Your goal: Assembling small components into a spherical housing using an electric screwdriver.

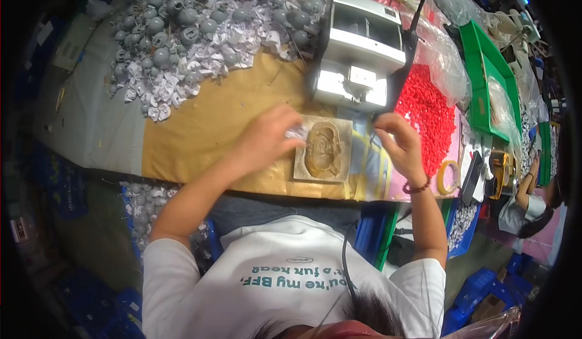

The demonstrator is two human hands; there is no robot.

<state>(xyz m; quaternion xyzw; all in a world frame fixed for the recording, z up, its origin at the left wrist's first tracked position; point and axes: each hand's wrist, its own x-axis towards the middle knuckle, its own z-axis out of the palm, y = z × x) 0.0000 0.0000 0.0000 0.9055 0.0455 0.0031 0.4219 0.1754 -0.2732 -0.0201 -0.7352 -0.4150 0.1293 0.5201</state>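
Observation:
A square, tan block [301, 171] with a rounded hollow lies near the front edge of the table. At its left side, my left hand [267, 136] has its fingers closed on a small white plastic piece [297, 133], just over the block's upper left corner. My right hand [400, 145] hovers right of the block with thumb and fingertips pinched together; whatever they hold, if anything, is too small to make out. Beyond the block stands a white and grey machine [364, 51] with a dark opening.
Grey ball-shaped parts [188, 16] and white plastic pieces [173, 84] pile up at the back left. Right of the machine lie many small red pieces [429, 118], with a tape roll [448, 177] and green tray [488, 87] nearby. Another person [526, 209] works at the far right.

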